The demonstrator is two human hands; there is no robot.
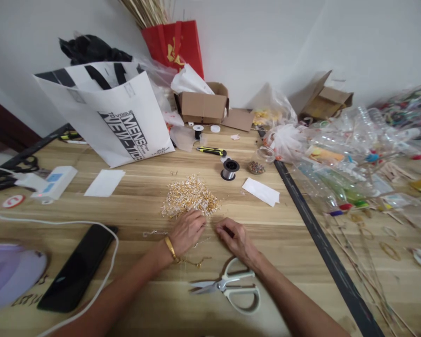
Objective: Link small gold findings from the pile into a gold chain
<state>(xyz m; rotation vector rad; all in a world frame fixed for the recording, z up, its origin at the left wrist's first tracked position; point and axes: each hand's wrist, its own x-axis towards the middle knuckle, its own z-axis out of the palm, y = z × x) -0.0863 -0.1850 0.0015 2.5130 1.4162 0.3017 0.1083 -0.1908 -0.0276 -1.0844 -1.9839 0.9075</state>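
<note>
A loose pile of small gold and silver beads (189, 194) lies on the wooden table. At the pile's near edge is my left hand (188, 229), its fingers curled down and pressed together; what they hold, if anything, is too small to make out. Just to the right, my right hand (234, 236) rests on the table with thumb and finger pinched, their content hidden. A thin silver chain (155, 233) shows left of my left hand. Below it lies a fine gold chain (198, 263). White-handled scissors (228, 284) lie beside my right forearm, blades pointing left.
Behind the beads stand a wire spool (229, 169), a yellow-black box cutter (211, 151) and a small open jar (257, 166). A phone (77, 267) and white cable (114, 255) lie at left. Plastic bottles (323, 187) and sticks (361, 269) fill the right, past a black strip.
</note>
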